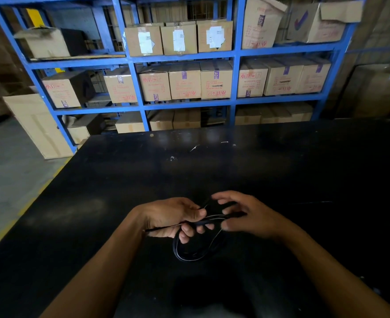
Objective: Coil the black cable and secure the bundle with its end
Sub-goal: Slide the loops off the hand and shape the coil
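The black cable (pixel 190 254) hangs in several loops just above the dark table (pixel 281 161), near its front edge. My left hand (pixel 173 218) is closed around the top of the loops, and a short stretch of cable pokes out to the left past its palm. My right hand (pixel 246 216) is right beside it on the right, thumb and fingers pinching a strand that runs across from the left hand. The lower part of the coil dangles free below both hands. The cable's end is hard to make out against the dark surface.
A blue metal shelf rack (pixel 235 76) loaded with cardboard boxes (pixel 215 80) stands behind the table. A flat carton (pixel 38 125) leans against the rack at the left. Grey floor (pixel 10 171) with a yellow line lies left of the table.
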{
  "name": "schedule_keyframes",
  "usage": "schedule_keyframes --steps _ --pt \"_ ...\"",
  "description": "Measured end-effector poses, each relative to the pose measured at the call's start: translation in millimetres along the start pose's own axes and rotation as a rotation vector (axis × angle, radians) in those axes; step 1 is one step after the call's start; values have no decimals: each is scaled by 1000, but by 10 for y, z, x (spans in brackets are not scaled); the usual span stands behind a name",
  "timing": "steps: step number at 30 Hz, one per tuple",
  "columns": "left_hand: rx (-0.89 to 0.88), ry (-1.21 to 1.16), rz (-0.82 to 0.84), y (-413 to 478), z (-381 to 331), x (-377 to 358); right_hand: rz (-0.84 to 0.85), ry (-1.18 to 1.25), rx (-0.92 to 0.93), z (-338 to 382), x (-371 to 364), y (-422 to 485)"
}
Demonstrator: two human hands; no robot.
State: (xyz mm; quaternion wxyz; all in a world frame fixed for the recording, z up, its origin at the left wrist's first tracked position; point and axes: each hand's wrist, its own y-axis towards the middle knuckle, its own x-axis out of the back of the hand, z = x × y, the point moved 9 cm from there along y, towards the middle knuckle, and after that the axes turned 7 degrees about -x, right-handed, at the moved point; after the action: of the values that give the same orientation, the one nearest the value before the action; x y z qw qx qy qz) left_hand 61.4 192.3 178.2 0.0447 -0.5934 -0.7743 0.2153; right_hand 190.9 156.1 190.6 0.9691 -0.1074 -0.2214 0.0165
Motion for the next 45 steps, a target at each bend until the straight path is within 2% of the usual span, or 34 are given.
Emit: schedule_keyframes --steps 3,7,11,14,18,21,24,27,34,39,45 --pt "-16 -95 -38 -32 -3 63 7 402 -97 -104 55 -7" --pt "-53 -201 -47 -35 -32 58 -7 745 -207 -228 -167 1" --pt "-81 -214 -41 -15 -72 46 34 920 -195 -106 -351 4" --pt "-96 -160 -160 -44 -63 211 -48 869 -190 -74 -268 2" --pt "-116 -43 -280 -31 -81 276 -111 639 -81 57 -224 -31" --pt "-75 108 -274 -3 -92 194 -217 475 9 194 -132 -73" --pt "-39 155 -240 -13 -85 143 -188 376 74 276 -122 -87" --pt "0 238 -200 -14 -68 102 -138 442 32 242 -132 -72" --pt "-26 252 -158 18 -82 20 -339 404 19 141 -66 -107" --pt "-85 275 -273 19 -131 93 -354 469 -47 24 -39 -87" --pt "-107 447 -335 23 -185 120 -328 328 -63 17 -42 -92"
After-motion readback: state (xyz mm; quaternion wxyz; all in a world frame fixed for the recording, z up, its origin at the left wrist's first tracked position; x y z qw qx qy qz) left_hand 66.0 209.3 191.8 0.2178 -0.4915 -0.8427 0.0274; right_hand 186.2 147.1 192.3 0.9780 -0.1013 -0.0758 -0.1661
